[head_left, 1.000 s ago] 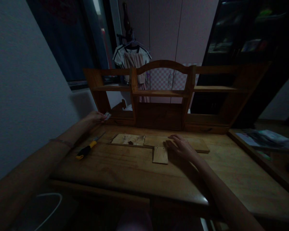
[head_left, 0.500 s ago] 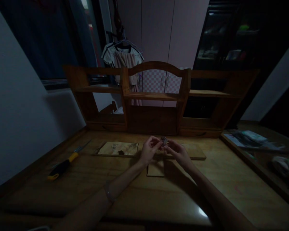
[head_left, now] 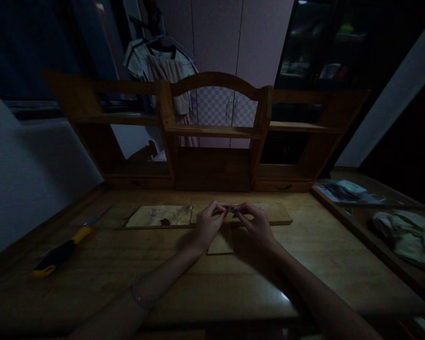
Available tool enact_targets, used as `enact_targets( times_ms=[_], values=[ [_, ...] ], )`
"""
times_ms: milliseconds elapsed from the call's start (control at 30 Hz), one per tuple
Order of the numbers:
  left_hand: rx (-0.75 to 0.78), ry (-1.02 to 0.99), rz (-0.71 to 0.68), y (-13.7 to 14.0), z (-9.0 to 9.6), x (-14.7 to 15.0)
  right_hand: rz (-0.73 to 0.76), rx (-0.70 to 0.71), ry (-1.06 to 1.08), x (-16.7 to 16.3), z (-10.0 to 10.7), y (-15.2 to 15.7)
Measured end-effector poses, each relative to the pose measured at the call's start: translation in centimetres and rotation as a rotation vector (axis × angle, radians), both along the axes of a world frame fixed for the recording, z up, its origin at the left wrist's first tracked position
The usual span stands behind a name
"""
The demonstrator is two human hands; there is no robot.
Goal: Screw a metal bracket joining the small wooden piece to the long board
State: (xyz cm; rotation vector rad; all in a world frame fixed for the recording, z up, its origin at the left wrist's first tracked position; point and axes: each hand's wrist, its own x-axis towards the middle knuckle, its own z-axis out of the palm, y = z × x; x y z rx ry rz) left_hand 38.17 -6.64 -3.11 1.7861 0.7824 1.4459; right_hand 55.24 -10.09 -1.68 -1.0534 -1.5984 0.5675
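My left hand (head_left: 207, 225) and my right hand (head_left: 258, 225) meet in front of me, fingertips pinched around a small dark, shiny piece (head_left: 230, 208) whose kind I cannot make out. Both hands are over a long wooden board (head_left: 279, 214), which lies crosswise on the desk. At its left end, the surface is pale with dark stains (head_left: 157, 216) and a ragged edge. Below my hands lies a short wooden piece (head_left: 220, 244), partly in shadow; its far end is hidden. My fingers cover most of the small piece.
A tool with a black and yellow handle (head_left: 62, 252) and a metal shaft lies at the left of the wooden desk (head_left: 198, 293). Behind stands a wooden shelf unit (head_left: 212, 131). A side surface on the right holds papers and a crumpled cloth (head_left: 409, 236).
My fingertips have drawn closer together around the small piece, which now shows less and sits flatter. The whole view has shifted, so the desk and tool appear further left.
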Motion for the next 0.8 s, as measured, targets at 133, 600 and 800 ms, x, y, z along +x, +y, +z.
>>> enact_targets(
  times_ms=[133, 600, 800],
  values=[
    [-0.014, 0.029, -0.017, -0.1, 0.2, 0.0, -0.059, 0.076, -0.122, -0.1, 0.0, -0.4],
    [-0.065, 0.057, 0.004, 0.4, 0.1, -0.1, -0.125, 0.112, -0.233, -0.4, 0.1, -0.5],
    [-0.124, -0.002, -0.030, 0.7, -0.5, 0.1, -0.078, 0.144, -0.260, -0.4, -0.2, -0.4]
  ],
)
